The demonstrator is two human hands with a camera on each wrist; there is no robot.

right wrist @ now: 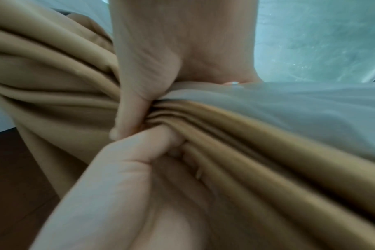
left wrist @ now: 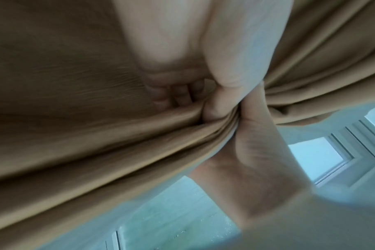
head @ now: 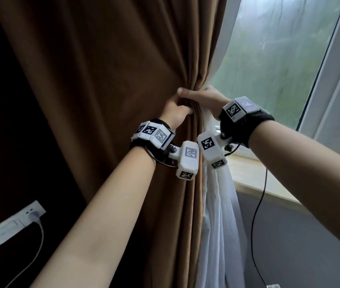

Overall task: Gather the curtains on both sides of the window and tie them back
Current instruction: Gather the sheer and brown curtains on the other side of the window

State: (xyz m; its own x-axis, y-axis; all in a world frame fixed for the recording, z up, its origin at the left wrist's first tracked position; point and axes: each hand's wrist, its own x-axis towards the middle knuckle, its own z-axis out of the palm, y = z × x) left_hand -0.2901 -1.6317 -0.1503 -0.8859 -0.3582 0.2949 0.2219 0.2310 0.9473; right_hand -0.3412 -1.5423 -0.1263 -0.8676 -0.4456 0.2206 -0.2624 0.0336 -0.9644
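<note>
Centrally in the head view, the brown curtain [head: 106,84] is bunched with the white sheer curtain [head: 216,204] into one neck. Left hand [head: 176,114] and right hand [head: 203,98] clench it together, likely to keep pleats gathered for tying beside the window [head: 279,59].

Dim daylight from the window [head: 279,59]; wrist views blurred.
</note>
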